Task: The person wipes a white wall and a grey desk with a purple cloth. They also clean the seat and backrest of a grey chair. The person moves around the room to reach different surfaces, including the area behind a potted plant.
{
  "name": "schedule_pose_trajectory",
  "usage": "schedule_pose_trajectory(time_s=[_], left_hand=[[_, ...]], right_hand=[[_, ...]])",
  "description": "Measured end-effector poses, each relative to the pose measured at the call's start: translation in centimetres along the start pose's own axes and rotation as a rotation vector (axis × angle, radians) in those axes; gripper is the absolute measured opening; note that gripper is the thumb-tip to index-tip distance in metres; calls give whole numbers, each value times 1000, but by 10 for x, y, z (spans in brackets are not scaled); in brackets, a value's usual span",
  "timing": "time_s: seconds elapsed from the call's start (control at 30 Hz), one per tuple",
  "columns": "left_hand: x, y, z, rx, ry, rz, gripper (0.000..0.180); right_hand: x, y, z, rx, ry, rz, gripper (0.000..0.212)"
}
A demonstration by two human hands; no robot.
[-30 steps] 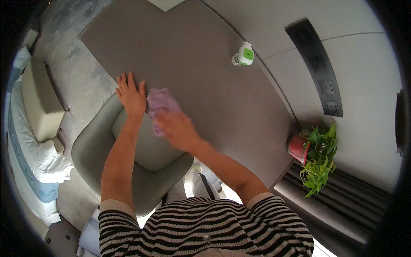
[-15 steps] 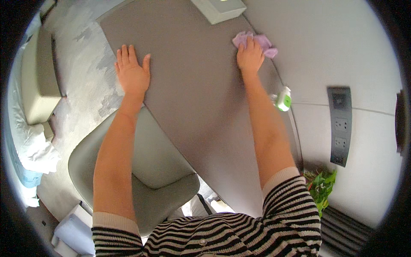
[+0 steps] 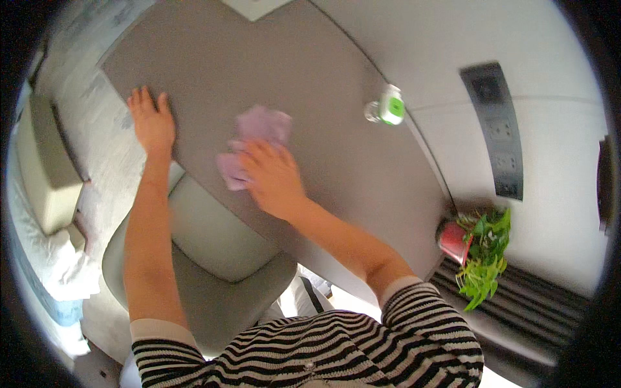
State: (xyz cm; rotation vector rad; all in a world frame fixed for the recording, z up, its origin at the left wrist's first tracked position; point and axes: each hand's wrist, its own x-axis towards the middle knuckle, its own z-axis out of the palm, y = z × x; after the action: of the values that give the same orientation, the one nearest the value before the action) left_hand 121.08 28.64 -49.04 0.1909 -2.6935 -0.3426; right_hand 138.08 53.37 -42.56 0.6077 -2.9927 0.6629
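Lilac cloth is spread in uneven folds on the grey-brown desk, near the side where a grey-green upholstered chair is placed. It is partly covered by the right hand, which is laid palm down with the fingers stretched over the folds. Whether the fabric is gripped or merely pressed cannot be told, since the underside of that hand is hidden. One portion of the cloth is seen beyond the fingers, another to their left.

Nothing is held by the left hand; it is rested flat at the desk's edge, well apart from the cloth, with its fingers extended.

Near the wall side of the desk, a white bottle with a green label is placed, and a small clear object is seen just beside it. At the far edge of the view, a pale box-like object is cut off. Along the wall, a dark socket panel is mounted. Below it, a leafy green plant is held in a red pot tilted by the lens. A black-and-cream striped knit top is worn.
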Motion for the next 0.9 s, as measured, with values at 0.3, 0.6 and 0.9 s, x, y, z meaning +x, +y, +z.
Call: schedule_pose_trajectory(time_s=[0.3,0.6,0.9], left_hand=[[18,-31,20,15,63,200,55],[-27,13,-10,240,-11,266,61],[-347,269,-138,-354,-670,1182,67]], right_hand=[[-146,193,-93,-334,331,631,51],[-377,25,-55,-216,212,931,60],[-512,82,-87,-431,549,1222,50]])
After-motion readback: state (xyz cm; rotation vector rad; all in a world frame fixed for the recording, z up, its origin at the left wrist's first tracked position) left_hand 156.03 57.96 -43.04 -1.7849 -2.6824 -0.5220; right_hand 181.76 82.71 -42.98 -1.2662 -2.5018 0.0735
